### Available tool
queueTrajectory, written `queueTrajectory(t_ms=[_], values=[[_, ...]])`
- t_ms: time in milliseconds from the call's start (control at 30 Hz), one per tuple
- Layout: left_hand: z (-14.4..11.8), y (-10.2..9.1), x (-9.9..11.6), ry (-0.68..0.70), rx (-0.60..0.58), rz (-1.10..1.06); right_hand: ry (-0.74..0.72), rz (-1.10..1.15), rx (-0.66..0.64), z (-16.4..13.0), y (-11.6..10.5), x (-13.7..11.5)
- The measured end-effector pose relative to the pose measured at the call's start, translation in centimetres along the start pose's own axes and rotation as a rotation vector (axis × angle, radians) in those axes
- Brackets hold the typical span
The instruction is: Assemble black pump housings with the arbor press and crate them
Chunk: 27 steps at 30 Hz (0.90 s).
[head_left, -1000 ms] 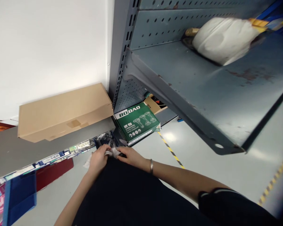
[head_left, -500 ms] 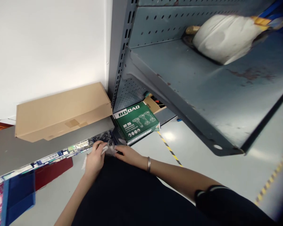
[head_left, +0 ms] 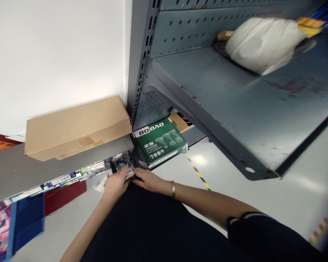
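Observation:
My left hand (head_left: 117, 184) is closed around a crumpled white cloth (head_left: 100, 185); one end hangs out to the left and another bit shows at the fingertips. Right beside it my right hand (head_left: 151, 180), with a silver bangle at the wrist, has its fingers curled in. Whatever lies between its fingers is mostly hidden, and both hands nearly touch in front of my dark shirt. Just beyond them is a dark bin (head_left: 123, 159) holding clear plastic packaging. A green BODAO power tool box (head_left: 160, 142) lies past my right hand.
A long cardboard box (head_left: 79, 125) lies on a grey shelf (head_left: 11, 169) to the left. At upper right, a metal shelf (head_left: 221, 91) juts out, bearing a white bulky object (head_left: 262, 45). A blue bin (head_left: 27, 222) stands low at left. Yellow-black tape (head_left: 198, 173) marks the floor.
My hands have come closer together, the left moving right and slightly down. The clear plastic that showed between them is now mostly covered. More white cloth shows left of my left hand.

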<state>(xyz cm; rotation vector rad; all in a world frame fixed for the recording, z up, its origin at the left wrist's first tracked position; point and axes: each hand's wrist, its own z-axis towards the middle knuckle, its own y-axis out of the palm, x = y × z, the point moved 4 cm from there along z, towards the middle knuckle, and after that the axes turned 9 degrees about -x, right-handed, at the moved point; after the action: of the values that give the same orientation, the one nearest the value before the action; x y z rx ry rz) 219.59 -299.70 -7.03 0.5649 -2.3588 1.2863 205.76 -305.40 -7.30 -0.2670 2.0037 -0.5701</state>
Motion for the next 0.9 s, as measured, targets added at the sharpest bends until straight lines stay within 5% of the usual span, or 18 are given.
queueTrajectory(t_ms=[600, 900], values=[[0.7, -1.0, 0.9, -0.116, 0.024, -0.069, -0.062, 0.056, -0.020, 1.0, -0.6, 0.4], [1.3, -0.6, -0.4, -0.265, 0.032, -0.134, -0.036, 0.407, 0.084, -0.4, -1.5, 0.0]])
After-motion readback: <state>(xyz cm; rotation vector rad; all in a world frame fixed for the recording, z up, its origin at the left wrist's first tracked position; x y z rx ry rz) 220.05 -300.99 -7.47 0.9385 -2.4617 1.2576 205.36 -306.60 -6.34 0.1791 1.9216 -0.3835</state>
